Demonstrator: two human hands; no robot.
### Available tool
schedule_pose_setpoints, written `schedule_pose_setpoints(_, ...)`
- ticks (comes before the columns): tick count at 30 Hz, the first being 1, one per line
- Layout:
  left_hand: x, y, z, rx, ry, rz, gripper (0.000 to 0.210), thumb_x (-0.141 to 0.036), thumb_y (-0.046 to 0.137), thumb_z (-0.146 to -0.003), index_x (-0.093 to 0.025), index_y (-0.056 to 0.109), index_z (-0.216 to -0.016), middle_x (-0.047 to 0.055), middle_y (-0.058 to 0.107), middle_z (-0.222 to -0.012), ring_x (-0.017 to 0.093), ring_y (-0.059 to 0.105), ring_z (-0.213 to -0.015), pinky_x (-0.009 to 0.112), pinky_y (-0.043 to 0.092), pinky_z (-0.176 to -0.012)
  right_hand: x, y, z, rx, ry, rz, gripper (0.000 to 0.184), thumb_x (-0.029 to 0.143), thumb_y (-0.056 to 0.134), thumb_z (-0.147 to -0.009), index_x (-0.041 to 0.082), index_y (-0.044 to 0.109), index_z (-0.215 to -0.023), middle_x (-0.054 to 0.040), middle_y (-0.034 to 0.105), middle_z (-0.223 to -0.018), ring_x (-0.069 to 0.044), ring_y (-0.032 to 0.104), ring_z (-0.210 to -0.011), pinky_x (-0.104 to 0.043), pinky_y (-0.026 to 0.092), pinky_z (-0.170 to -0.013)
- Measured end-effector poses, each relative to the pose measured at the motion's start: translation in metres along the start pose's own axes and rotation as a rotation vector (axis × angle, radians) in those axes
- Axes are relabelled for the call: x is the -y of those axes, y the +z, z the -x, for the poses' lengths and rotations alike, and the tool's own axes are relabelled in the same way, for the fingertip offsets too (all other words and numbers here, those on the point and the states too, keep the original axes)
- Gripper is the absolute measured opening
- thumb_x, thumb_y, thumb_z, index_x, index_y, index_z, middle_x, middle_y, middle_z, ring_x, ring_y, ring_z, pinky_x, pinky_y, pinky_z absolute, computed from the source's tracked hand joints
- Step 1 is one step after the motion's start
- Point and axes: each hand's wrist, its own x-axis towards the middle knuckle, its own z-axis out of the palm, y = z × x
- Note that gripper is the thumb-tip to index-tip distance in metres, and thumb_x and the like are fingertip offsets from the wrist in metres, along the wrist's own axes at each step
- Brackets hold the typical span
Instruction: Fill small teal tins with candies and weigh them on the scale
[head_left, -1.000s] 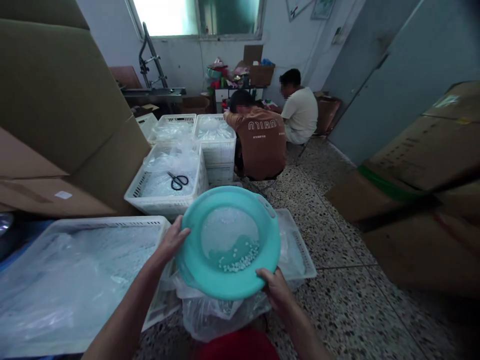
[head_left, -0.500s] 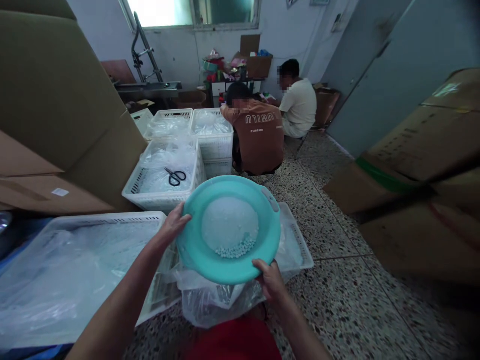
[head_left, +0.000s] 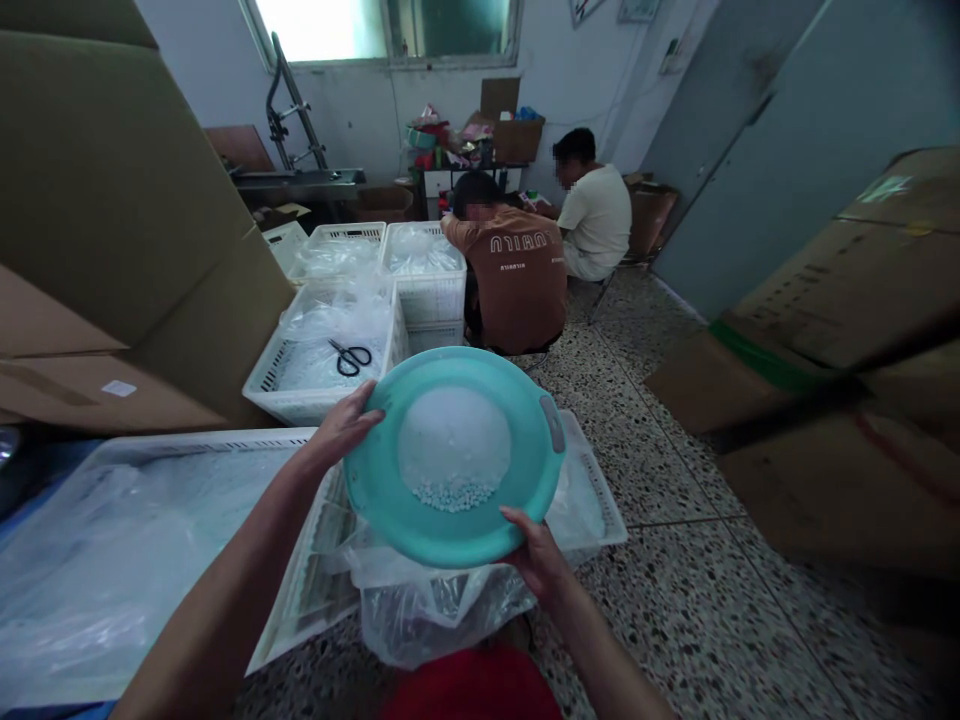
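A turquoise plastic basin (head_left: 450,540) with a pale round bottom is held up between my two hands, tilted a little toward me. Small whitish beads (head_left: 455,494) lie gathered along the near side of its bottom. My left hand (head_left: 346,425) grips the rim at the left, thumb inside and fingers hidden behind. At the near right, my right hand (head_left: 538,552) clasps the rim with its thumb on top. Under the basin stands a white crate (head_left: 611,500) lined with a clear plastic bag (head_left: 427,620).
To the left is a wide white tray (head_left: 225,437) covered with plastic film. Black-handled scissors (head_left: 351,358) lie in a bagged crate (head_left: 285,400) ahead. Two people sit beyond, one in a brown shirt (head_left: 521,275). Cardboard boxes (head_left: 840,430) stand at right.
The basin has shifted slightly left and tipped differently in my hands. The beads have slid leftward along its near side. Both hands still hold the rim.
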Motion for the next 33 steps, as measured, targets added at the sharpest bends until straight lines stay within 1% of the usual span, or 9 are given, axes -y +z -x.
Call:
schedule_pose_setpoints(3, -0.013, 0.002, -0.005, 0.032, 0.024, -0.058, 0.052, -0.032, 0.047, -0.079, -0.018, 0.047, -0.129, 0.007, 0.059, -0.123, 0.026, 0.052, -0.113, 0.037, 0.043, -0.096, -0.002, 0.001, -0.008, -0.042, -0.023, 0.017, 0.053, 0.029, 0.076, -0.056, 0.017, 0.060, -0.105, -0.0057, 0.069, -0.098, -0.025, 0.064, -0.081, -0.034, 0.056, -0.052)
schedule_pose_setpoints(6, -0.032, 0.022, 0.005, -0.251, 0.058, -0.186, 0.048, -0.032, 0.046, -0.084, -0.018, 0.045, -0.130, 0.010, 0.055, -0.126, 0.028, 0.050, -0.113, 0.043, 0.041, -0.096, -0.004, 0.005, -0.014, -0.106, -0.090, -0.020, 0.051, 0.025, 0.075, -0.052, 0.017, 0.061, -0.101, -0.0038, 0.070, -0.091, -0.022, 0.063, -0.076, -0.031, 0.055, -0.051)
schedule_pose_setpoints(8, -0.043, 0.048, 0.018, -0.396, 0.175, -0.255, 0.037, -0.031, 0.045, -0.088, -0.017, 0.053, -0.122, 0.011, 0.054, -0.124, 0.028, 0.047, -0.114, 0.043, 0.038, -0.098, -0.003, 0.008, -0.015, -0.141, -0.109, -0.039, 0.050, 0.024, 0.074, -0.051, 0.017, 0.061, -0.098, -0.0014, 0.069, -0.083, -0.020, 0.062, -0.070, -0.030, 0.054, -0.050)
schedule_pose_setpoints(9, -0.047, 0.064, 0.025, -0.365, 0.268, -0.272, 0.031, -0.030, 0.044, -0.089, -0.017, 0.057, -0.114, 0.010, 0.056, -0.120, 0.026, 0.047, -0.112, 0.041, 0.038, -0.098, -0.003, 0.010, -0.014, -0.157, -0.116, -0.045, 0.049, 0.024, 0.074, -0.050, 0.017, 0.061, -0.097, -0.0004, 0.069, -0.080, -0.019, 0.061, -0.067, -0.030, 0.054, -0.050)
schedule_pose_setpoints(13, -0.057, 0.124, 0.042, 0.071, 0.549, -0.280, 0.025, -0.021, 0.043, -0.091, -0.019, 0.065, -0.102, 0.006, 0.062, -0.103, 0.020, 0.049, -0.101, 0.031, 0.042, -0.091, 0.000, 0.018, -0.009, -0.173, -0.159, -0.055, 0.048, 0.023, 0.072, -0.050, 0.017, 0.062, -0.097, -0.0009, 0.069, -0.083, -0.019, 0.062, -0.071, -0.028, 0.053, -0.052)
schedule_pose_setpoints(17, -0.069, 0.154, 0.042, 0.206, 0.580, -0.343, 0.026, -0.026, 0.048, -0.089, -0.024, 0.062, -0.111, 0.006, 0.058, -0.111, 0.023, 0.047, -0.103, 0.035, 0.042, -0.086, 0.002, 0.028, -0.005, -0.181, -0.193, -0.070, 0.048, 0.023, 0.071, -0.050, 0.017, 0.062, -0.097, -0.0020, 0.069, -0.085, -0.019, 0.061, -0.071, -0.026, 0.052, -0.051)
schedule_pose_setpoints(23, -0.085, 0.171, 0.044, 0.278, 0.662, -0.445, 0.024, -0.034, 0.044, -0.090, -0.029, 0.059, -0.108, 0.005, 0.056, -0.110, 0.026, 0.046, -0.102, 0.039, 0.040, -0.080, -0.002, 0.035, -0.007, -0.238, -0.202, -0.095, 0.040, 0.024, 0.071, -0.047, 0.016, 0.063, -0.086, -0.0008, 0.067, -0.074, -0.017, 0.058, -0.063, -0.026, 0.049, -0.051)
schedule_pose_setpoints(29, -0.056, 0.159, 0.047, 0.444, 0.641, -0.507, 0.022, -0.024, 0.040, -0.090, -0.020, 0.061, -0.096, 0.007, 0.059, -0.099, 0.024, 0.050, -0.096, 0.037, 0.041, -0.079, -0.011, 0.026, -0.017, -0.303, -0.177, -0.095, 0.041, 0.023, 0.073, -0.046, 0.015, 0.063, -0.084, -0.0007, 0.067, -0.073, -0.017, 0.058, -0.065, -0.026, 0.050, -0.053)
schedule_pose_setpoints(33, -0.033, 0.140, 0.031, 0.289, 0.430, -0.481, 0.025, -0.022, 0.041, -0.089, -0.020, 0.059, -0.106, 0.010, 0.054, -0.117, 0.026, 0.045, -0.111, 0.037, 0.041, -0.088, -0.013, 0.028, -0.018, -0.294, -0.212, -0.075, 0.043, 0.023, 0.071, -0.050, 0.017, 0.062, -0.091, -0.0013, 0.068, -0.081, -0.019, 0.061, -0.070, -0.026, 0.050, -0.053)
